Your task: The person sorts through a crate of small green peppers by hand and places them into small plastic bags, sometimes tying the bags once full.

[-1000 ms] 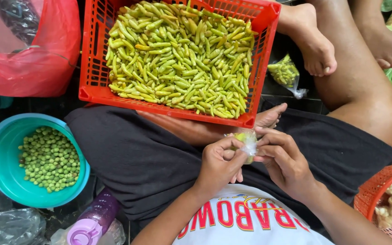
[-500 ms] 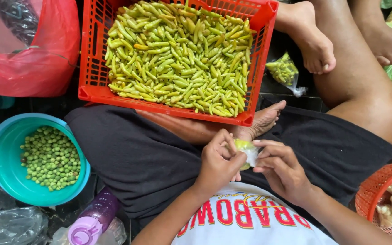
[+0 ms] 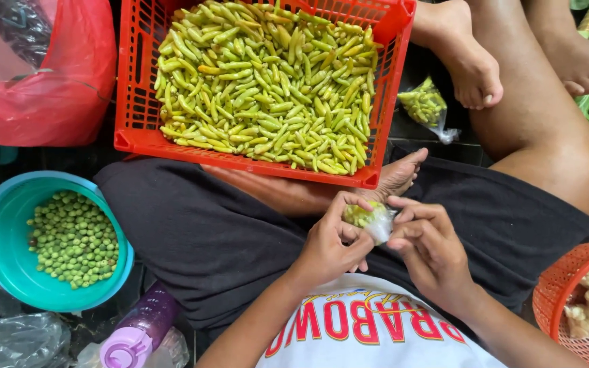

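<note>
I sit cross-legged in dark shorts. Both hands meet over my lap around a small clear plastic bag of green chillies (image 3: 369,219). My left hand (image 3: 328,242) cups the bag from the left and below. My right hand (image 3: 427,238) pinches the bag's top and right side with its fingertips. Just beyond my hands stands a red plastic crate (image 3: 129,102) heaped with green and yellowish chilli peppers (image 3: 267,82). My foot (image 3: 397,178) lies under the crate's near right corner.
A teal bowl (image 3: 1,272) of small round green berries sits at my left. A red plastic bag (image 3: 49,95) lies far left, a purple bottle (image 3: 134,334) by my knee. A filled chilli bag (image 3: 425,105) lies right of the crate. An orange basket (image 3: 557,300) holds pale pieces.
My hands have shifted slightly toward my body and turned the small bag; the fingers of my right hand now pinch its top more tightly.
</note>
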